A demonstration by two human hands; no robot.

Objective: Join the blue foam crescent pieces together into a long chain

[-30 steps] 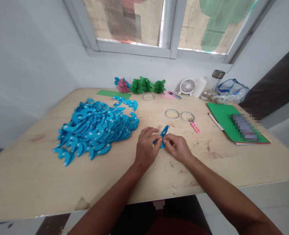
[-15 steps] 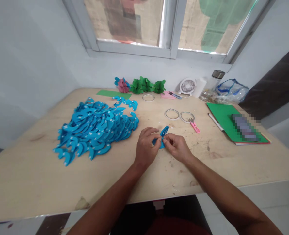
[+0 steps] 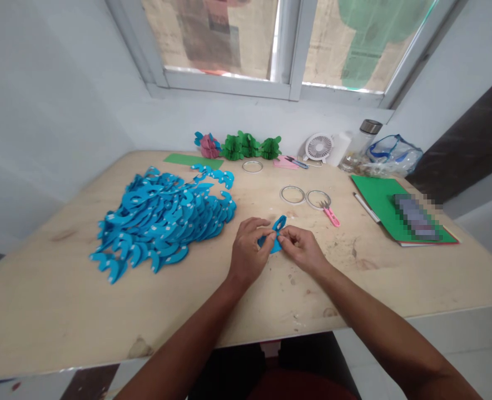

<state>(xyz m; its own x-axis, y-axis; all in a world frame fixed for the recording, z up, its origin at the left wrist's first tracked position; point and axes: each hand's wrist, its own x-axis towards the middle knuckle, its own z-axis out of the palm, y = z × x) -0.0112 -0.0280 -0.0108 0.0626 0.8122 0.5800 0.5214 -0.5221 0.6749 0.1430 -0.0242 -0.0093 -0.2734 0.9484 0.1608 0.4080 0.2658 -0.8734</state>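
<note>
A small blue paper cutout (image 3: 276, 246) is held between my two hands, just above the wooden table (image 3: 212, 294). Its upper part stands up as a loop, and its lower part spreads below my fingers. My left hand (image 3: 249, 247) pinches it from the left with thumb and forefinger. From the right, my right hand (image 3: 302, 248) pinches it near the middle, the fingertips of both hands almost meeting. Where they grip, the paper is partly hidden. To the left lies a large heap of blue paper cutouts (image 3: 166, 211), many with small white squares on them.
Rolls of tape (image 3: 293, 202) and pink-handled snips (image 3: 332, 215) lie beyond my hands. A green folder (image 3: 374, 194) with a blurred object is at right, beside a white pen (image 3: 366, 208). Along the wall stand green paper ornaments (image 3: 249, 145), a small fan (image 3: 319, 148) and a bottle (image 3: 368, 133).
Both hands keep their pinch in nearly the same place. The upper loop of the blue cutout has shifted and turned slightly between my fingers.
</note>
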